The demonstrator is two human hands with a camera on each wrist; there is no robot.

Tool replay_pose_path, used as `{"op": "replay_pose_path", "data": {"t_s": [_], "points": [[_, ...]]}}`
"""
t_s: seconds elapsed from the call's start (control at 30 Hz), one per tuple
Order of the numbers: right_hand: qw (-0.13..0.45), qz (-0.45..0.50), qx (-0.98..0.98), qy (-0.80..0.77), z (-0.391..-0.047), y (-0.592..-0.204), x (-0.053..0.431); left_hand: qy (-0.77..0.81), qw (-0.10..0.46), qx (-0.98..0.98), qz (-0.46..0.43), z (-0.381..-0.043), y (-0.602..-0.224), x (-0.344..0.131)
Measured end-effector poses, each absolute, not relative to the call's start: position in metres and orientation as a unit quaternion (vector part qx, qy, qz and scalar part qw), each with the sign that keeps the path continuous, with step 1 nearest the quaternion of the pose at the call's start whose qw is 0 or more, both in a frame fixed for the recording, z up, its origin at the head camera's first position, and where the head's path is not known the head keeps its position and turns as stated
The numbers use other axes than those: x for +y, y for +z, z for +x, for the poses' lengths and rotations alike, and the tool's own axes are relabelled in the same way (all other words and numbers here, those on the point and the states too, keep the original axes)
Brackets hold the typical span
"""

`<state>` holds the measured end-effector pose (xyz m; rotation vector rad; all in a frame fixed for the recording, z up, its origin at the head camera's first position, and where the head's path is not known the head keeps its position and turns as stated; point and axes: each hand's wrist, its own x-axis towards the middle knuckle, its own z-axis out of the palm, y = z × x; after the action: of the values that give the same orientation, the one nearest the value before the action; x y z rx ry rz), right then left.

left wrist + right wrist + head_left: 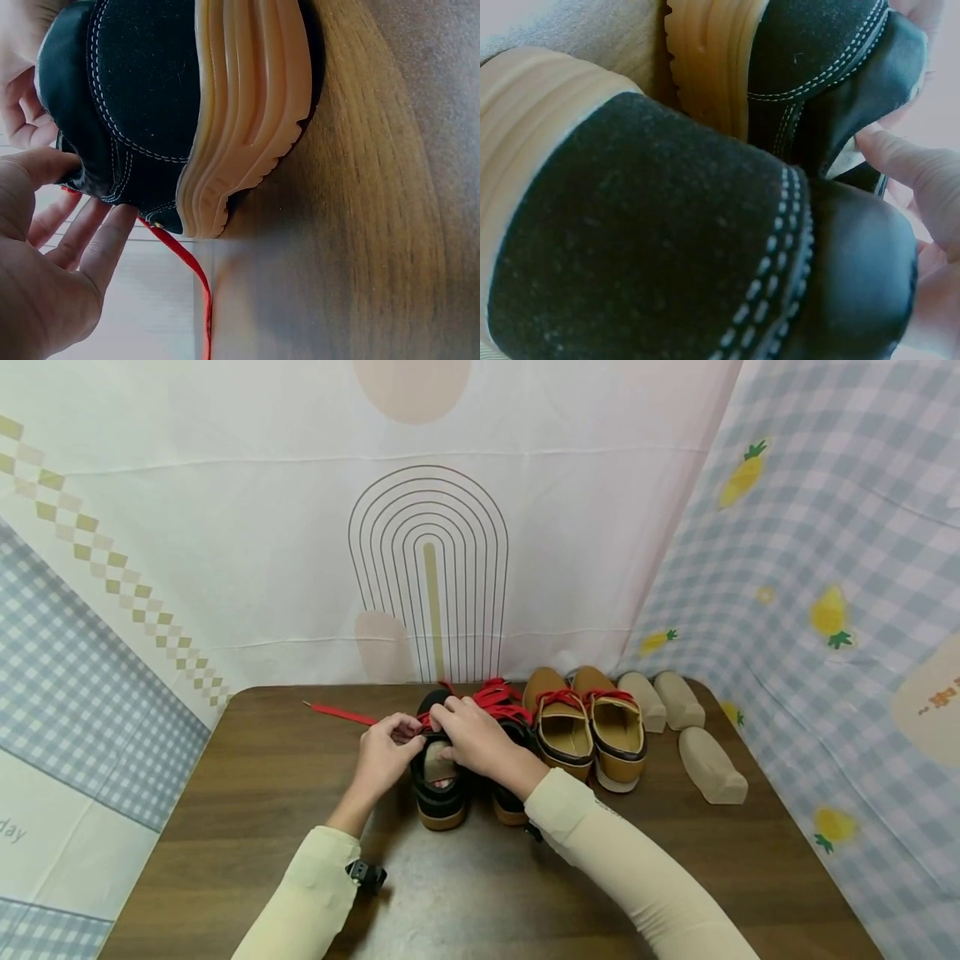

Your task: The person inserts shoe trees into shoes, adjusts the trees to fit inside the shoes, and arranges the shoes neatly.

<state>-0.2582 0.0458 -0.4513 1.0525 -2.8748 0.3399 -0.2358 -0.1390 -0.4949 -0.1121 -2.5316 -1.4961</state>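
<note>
A black shoe with a tan sole and red laces stands on the table, heel toward me. My left hand pinches the left edge of its opening; in the left wrist view the thumb goes over the rim and the fingers lie outside. From the right, my right hand grips the shoe near its tongue, thumb at the opening. Inside that opening shows a beige piece, partly hidden. The second black shoe stands just right of it, mostly under my right hand in the head view.
A loose red lace trails left across the wooden table. To the right stand two tan shoes with red laces. Beyond them lie beige shoe-shaped inserts. Patterned cloth walls rise at the back and sides.
</note>
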Motion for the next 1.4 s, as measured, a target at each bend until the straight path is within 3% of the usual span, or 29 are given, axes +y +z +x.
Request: {"op": "replay_pose_path", "data": {"t_s": [1.4], "points": [[0.175, 0.357, -0.917, 0.029, -0.257, -0.471, 0.037, -0.468, 0.095, -0.878, -0.034, -0.236, -0.491, -0.139]]}}
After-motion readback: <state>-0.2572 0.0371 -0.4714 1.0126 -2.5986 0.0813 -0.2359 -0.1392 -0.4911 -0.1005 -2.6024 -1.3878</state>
